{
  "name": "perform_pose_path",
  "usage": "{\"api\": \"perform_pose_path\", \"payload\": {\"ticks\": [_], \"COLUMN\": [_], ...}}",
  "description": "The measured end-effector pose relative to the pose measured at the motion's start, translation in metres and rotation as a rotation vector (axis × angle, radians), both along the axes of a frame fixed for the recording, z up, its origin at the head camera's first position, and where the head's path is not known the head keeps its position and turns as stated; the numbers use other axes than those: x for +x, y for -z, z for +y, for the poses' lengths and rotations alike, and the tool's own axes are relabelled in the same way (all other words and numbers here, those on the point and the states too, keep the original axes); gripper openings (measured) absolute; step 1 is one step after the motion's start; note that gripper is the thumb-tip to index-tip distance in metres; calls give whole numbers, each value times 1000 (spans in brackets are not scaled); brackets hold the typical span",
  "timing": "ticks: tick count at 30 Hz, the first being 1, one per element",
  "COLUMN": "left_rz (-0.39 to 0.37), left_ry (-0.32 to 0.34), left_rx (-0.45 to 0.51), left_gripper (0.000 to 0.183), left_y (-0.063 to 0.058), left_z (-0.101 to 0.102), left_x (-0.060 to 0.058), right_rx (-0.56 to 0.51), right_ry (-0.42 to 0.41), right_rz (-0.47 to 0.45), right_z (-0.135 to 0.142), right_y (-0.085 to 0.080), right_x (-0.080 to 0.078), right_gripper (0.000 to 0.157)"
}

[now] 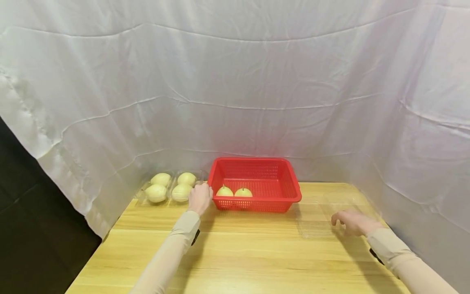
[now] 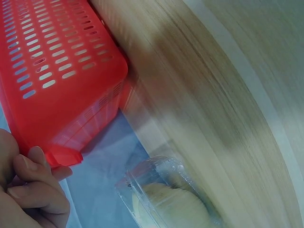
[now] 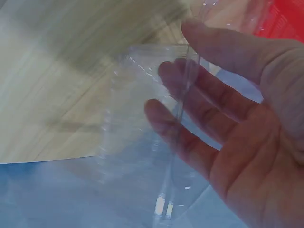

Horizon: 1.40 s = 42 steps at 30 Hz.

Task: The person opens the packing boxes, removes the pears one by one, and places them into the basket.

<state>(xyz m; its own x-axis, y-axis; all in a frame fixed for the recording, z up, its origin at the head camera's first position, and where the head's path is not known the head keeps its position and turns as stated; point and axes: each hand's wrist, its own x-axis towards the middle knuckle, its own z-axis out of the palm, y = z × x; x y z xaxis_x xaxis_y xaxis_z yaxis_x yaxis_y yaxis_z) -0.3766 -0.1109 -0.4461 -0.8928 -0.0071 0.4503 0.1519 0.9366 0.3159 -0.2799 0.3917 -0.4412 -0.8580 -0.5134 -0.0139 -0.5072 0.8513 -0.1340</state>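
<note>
My left hand (image 1: 200,198) grips the left front corner of the red plastic basket (image 1: 257,205); in the left wrist view its curled fingers (image 2: 40,187) are at the basket's rim. Two pale yellow fruits (image 1: 225,191) with short stems lie at the front of the basket. At the right, my right hand (image 1: 354,222) is at a clear plastic clamshell box (image 1: 312,220), its lid raised. Seen from the right wrist, the thumb stands apart from the loosely bent fingers (image 3: 190,137), which overlap the clear plastic edge (image 3: 183,102). Whether they press it is unclear.
Left of the basket, a clear clamshell box (image 1: 169,200) holds several pale yellow fruits (image 1: 156,193). Everything stands on a light wooden table (image 1: 249,253). White curtains (image 1: 235,81) hang behind and at the sides, with a dark panel (image 1: 33,212) at far left.
</note>
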Motion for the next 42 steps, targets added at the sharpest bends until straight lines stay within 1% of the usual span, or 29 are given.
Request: {"api": "perform_pose_path", "payload": {"ticks": [3, 6, 8, 12, 15, 19, 21, 24, 26, 29, 32, 36, 39, 42], "left_rz": [2, 2, -1, -3, -4, -8, -2, 12, 17, 21, 25, 30, 29, 24], "left_ry": [0, -2, -4, -8, -8, -8, -10, -15, -17, -16, -10, -6, -6, -8], "left_rx": [3, 5, 6, 8, 9, 5, 4, 1, 2, 2, 4, 9, 9, 5], "left_gripper": [31, 31, 32, 32, 32, 32, 32, 32, 31, 32, 32, 31, 31, 32], "left_y": [0, 0, 0, 0, 1, 2, 2, 2, 2, 2, 3, 4, 4, 4], "left_z": [0, 0, 0, 0, 0, 0, 0, 0, 0, 1, 1, 1, 0, 0], "left_x": [0, 0, 0, 0, -1, -1, -1, -1, -1, -1, -1, -2, -2, -1], "right_rx": [8, 23, 27, 17, 13, 7, -14, -40, -54, -66, -90, -112, -127, -142], "right_ry": [-55, -57, -32, 50, 97, 120, 130, 140, 158, 182, 229, 306, 346, 375], "right_rz": [107, 172, 186, 172, 187, 228, 232, 234, 255, 278, 257, 179, 148, 138], "right_z": [3, 5, 5, 6, 6, 7, 8, 8, 6, 5, 5, 6, 8, 9], "right_y": [8, 13, 15, 17, 19, 25, 26, 28, 30, 33, 34, 34, 34, 35], "right_x": [-5, -8, -10, -14, -19, -29, -34, -42, -47, -55, -62, -73, -81, -85], "right_gripper": [27, 28, 26, 25, 24, 23, 22, 27, 24, 27, 33, 48, 52, 53]}}
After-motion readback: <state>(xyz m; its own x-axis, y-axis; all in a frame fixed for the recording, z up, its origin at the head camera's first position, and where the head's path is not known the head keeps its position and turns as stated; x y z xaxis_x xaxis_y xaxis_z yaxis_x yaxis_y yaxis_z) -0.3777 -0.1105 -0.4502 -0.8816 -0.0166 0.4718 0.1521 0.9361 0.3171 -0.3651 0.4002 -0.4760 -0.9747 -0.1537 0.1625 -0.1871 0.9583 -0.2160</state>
